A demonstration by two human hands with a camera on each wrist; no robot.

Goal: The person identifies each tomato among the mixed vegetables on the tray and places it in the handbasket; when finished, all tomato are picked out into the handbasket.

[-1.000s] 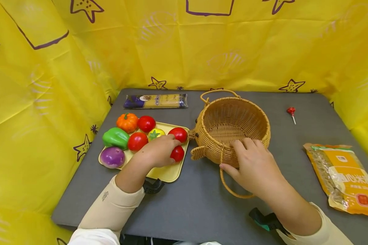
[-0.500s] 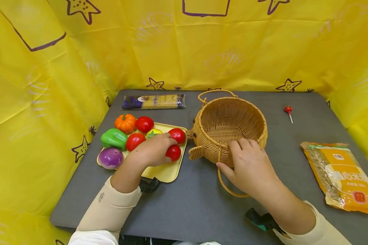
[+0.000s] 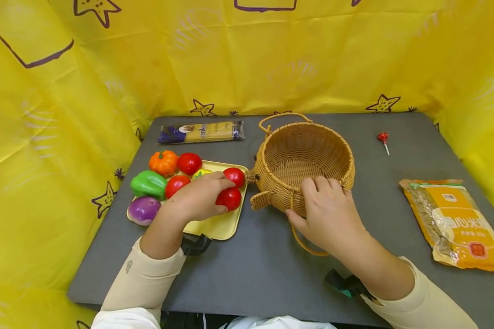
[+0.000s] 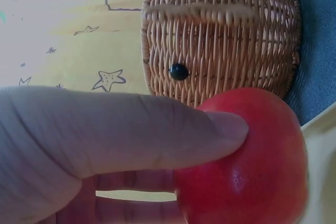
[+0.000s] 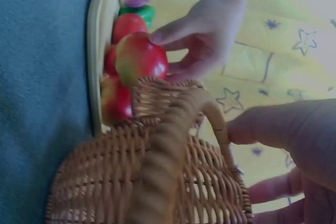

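My left hand [image 3: 199, 196] grips a red apple [image 3: 229, 199] between thumb and fingers, just above the yellow tray [image 3: 218, 226]. In the right wrist view the apple [image 5: 140, 59] shows a yellow-green patch on its skin. The left wrist view has the thumb [image 4: 220, 129] lying across the fruit, with the wicker basket [image 4: 220, 45] behind. Fingers of my right hand [image 3: 327, 212] reach over the near rim of the basket [image 3: 277, 185], thumb outside, holding it. Black bead eyes mark its animal face, which points at the tray.
On the tray lie a purple eggplant [image 3: 144, 210], a green vegetable [image 3: 149, 184], an orange pumpkin [image 3: 163, 163] and several red fruits. A pasta packet [image 3: 201, 132] lies behind. At right are a lollipop [image 3: 383, 138] and a grain bag [image 3: 457, 224].
My left hand has raised the apple slightly off the tray. My right hand keeps its hold on the basket rim. The head view has shifted a little.
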